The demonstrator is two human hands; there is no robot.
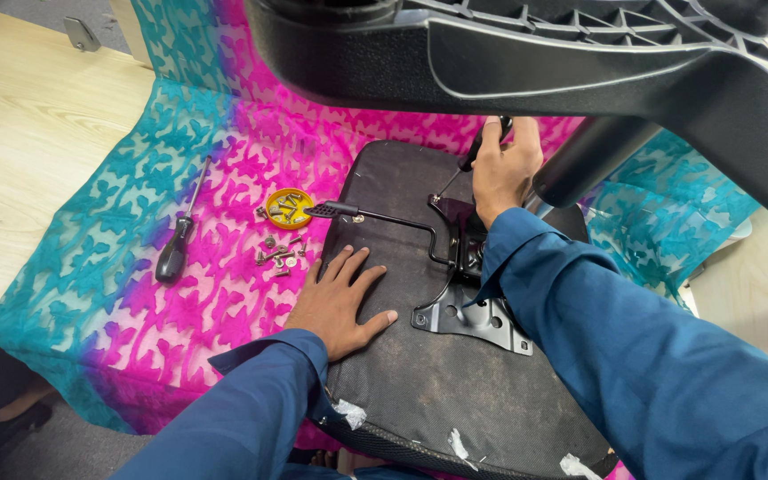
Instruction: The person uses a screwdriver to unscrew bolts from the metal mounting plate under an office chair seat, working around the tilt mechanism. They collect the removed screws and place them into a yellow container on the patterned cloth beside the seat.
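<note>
Two hands, both in blue sleeves. Left hand (341,302): fully open, fingers spread, palm flat on the dark fabric-covered underside of an upturned chair seat (455,391), near its left edge; gripping nothing. Right hand (504,173): closed in a fist around the black handle of a slim metal-shafted screwdriver (471,160), shaft slanting down and left, tip at the top of the black metal tilt mechanism plate (473,311) bolted to the middle of the seat. One thin black adjustment lever with a flat paddle end (335,211), reaching left from the mechanism out past the seat edge.

Just left of the lever's paddle: one small round yellow lid (289,208) holding several metal screws, exact number unclear. Below it, touching the cloth: a loose scatter of roughly eight or so small metal screws and bolts (276,253), too small for a sure count. Further left, well apart from both hands: one second screwdriver with a black handle and a long steel shaft (178,240), lying untouched. Under everything: one pink and turquoise patterned cloth (117,311) spread over a light wooden tabletop (20,151). Overhead, close to the camera: one black plastic ribbed chair base with a dark column (580,62), hiding the far edge of the seat.
</note>
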